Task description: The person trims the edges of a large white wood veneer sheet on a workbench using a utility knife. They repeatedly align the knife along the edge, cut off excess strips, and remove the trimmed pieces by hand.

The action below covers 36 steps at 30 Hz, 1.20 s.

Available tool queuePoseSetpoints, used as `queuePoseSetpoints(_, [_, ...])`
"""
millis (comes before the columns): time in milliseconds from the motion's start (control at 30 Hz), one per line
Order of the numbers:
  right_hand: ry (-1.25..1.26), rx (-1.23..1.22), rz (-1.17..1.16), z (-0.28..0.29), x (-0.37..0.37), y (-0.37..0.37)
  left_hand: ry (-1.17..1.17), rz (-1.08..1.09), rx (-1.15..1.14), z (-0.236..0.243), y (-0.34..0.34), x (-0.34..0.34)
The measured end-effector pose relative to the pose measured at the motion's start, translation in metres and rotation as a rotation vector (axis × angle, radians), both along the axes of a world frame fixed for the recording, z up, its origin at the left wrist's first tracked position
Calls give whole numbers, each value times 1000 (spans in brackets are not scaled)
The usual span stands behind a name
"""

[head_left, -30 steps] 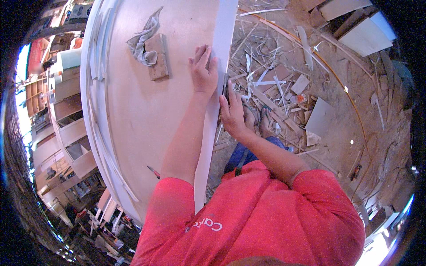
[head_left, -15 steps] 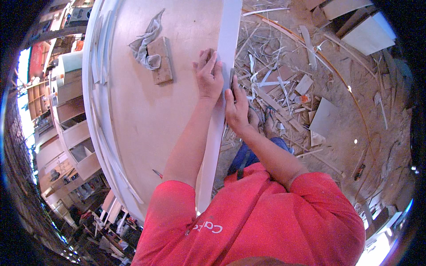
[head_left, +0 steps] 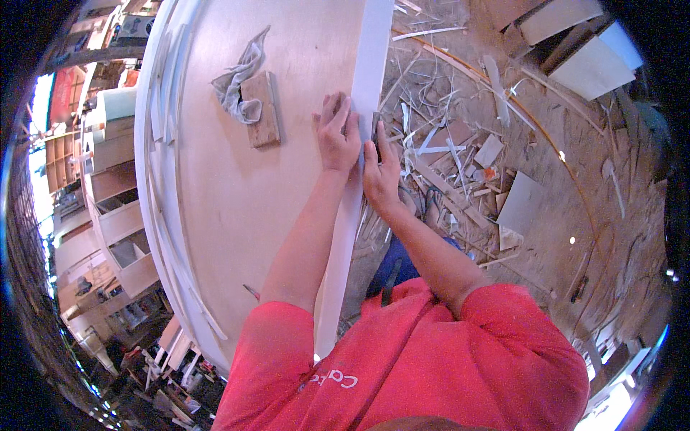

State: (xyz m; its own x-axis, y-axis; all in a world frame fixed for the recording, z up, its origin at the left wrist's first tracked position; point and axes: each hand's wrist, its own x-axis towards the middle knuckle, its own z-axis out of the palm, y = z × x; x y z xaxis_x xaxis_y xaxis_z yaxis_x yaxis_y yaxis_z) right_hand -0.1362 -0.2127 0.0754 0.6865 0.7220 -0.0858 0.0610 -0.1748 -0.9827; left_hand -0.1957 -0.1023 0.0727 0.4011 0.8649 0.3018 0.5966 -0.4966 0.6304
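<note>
A large pale wooden panel lies before me, with a white strip running along its right edge. My left hand rests on the panel beside this strip, its fingers loosely bent and apart, with no held thing visible. At the strip's outer edge, my right hand grips a thin dark flat piece. Its fingers lie along the piece and hide most of it, so its kind cannot be made out. Farther left on the panel, a crumpled grey cloth lies against a wooden block.
Long white strips lie along the panel's left side. Offcuts and shavings litter the ground at right, around my feet. An orange-brown hose or cable curves across the ground. Wooden cabinet frames stand beyond the panel at left.
The view has shifted slightly, so the panel and cloth appear a little lower. My right hand has slid slightly farther along the edge, while my left hand stays about where it was.
</note>
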Motion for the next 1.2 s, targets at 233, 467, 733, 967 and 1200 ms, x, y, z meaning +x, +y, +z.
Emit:
queuePoseSetpoints(233, [49,-24,-31,3,2,6,74,15,38,0,-1,0])
queuePoseSetpoints(467, [57,31,-114,4,54,70,78,-15,8,0,3,-1])
queuePoseSetpoints(733, [-10,13,-140,1,58,87,70,-16,37,6,0,2])
queuePoseSetpoints(967, [26,170,-151,4,98,130,170,-50,-20,10,-4,3])
queuePoseSetpoints(1200, [-47,181,-187,3,106,143,225,-39,-4,17,-8,5])
